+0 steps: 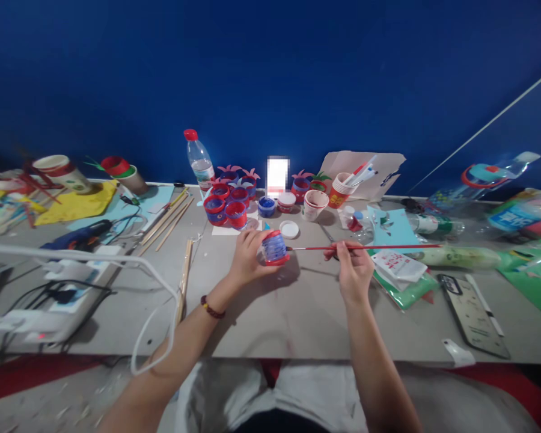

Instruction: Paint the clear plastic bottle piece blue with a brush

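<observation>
My left hand [249, 255] is closed around a small cup [275, 248], red at both ends with streaky blue paint round its middle. The cup lies tilted on its side just above the table. Between the fingers of my right hand [355, 267] is a thin red paintbrush [315, 248], held level, its tip touching or very near the blue band. Behind the cup stand an open jar of blue paint [266, 207], a jar of red paint [287, 202] and a white lid [289, 230]. Several painted red and blue cups [236, 215] are grouped at the back left.
A bottle with a red cap [201, 159] stands behind the cups. At left are a power strip [83, 294], a looping white cable [169, 282] and wooden sticks [166, 222]. A paint-stained paper cup [316, 205], a pen cup [341, 191] and a phone [471, 316] are to the right.
</observation>
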Available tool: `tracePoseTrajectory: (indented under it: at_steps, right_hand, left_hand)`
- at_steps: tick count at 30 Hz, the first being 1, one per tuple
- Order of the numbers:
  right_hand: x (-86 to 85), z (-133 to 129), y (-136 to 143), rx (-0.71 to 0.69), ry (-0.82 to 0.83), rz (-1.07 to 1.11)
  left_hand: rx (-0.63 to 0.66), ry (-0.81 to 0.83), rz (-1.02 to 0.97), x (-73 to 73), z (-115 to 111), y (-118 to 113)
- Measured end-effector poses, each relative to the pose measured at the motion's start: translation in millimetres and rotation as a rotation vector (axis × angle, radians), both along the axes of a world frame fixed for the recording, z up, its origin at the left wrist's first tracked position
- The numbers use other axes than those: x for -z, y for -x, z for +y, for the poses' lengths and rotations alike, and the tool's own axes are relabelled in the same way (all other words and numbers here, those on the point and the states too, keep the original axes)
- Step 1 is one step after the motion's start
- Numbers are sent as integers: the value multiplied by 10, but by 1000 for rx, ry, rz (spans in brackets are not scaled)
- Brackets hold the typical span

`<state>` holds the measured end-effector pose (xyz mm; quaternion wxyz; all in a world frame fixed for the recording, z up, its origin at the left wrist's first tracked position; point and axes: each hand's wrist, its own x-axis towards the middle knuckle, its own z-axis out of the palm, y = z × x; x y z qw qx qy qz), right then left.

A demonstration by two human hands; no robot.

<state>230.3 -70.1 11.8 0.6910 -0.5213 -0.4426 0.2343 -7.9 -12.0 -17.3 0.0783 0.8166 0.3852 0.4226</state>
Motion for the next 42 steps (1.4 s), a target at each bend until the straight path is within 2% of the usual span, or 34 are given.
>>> tracePoseTrajectory:
  at_steps: [5, 8, 14, 21, 26, 30, 36, 42]
  right_hand:
    - [69, -60, 60, -164, 9, -70]
    - [60, -75, 101, -203, -25, -144]
    - [11, -75, 73, -127, -111, -331]
    - [68, -34, -18, 35, -132, -483]
    - [-2, -31, 24, 73, -114, -251]
    - [-63, -55, 63, 11, -76, -79]
    - [-61, -79, 117, -112, -9, -91]
    - [-98, -59, 109, -46, -12, -111]
  left_hand:
    - [-26, -14, 27, -69, -46, -65]
    - [-16, -19, 29, -78, -53, -80]
    - [-44, 4, 38, -57, -40, -81]
    - [-27, -82, 10, -25, -21, -53]
    - [-28, -37, 0, -70, -36, -57]
    - [-60, 51, -3, -112, -56, -83]
    - [-63, 71, -17, -146, -64, -93]
    - [-60, 32, -18, -83, -31, -62]
